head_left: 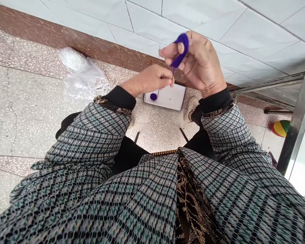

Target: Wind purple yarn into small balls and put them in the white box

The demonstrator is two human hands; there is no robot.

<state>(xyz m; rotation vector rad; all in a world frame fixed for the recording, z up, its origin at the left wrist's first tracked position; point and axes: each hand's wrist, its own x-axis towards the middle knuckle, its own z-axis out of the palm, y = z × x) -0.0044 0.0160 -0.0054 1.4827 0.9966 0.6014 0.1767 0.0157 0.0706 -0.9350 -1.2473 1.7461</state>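
A thick loop of purple yarn point(182, 51) is wound around the fingers of my right hand point(199, 59), which is raised with the thumb pressed against the loop. Below and to the left, my left hand point(155, 79) pinches the purple strand that comes off the loop. From that pinch the strand runs down to a small purple yarn ball point(153, 97). The ball lies in a shallow white tray point(171, 98) with a dark rim, on the floor beneath my hands. My left fingertips are a little apart from the loop.
White yarn point(72, 59) and a clear plastic bag point(78, 83) lie on the speckled floor at left. A tiled wall point(152, 20) rises ahead. To the right stand a metal frame point(297, 112) and a multicoloured ball point(281, 128). My shoe point(191, 108) is beside the tray.
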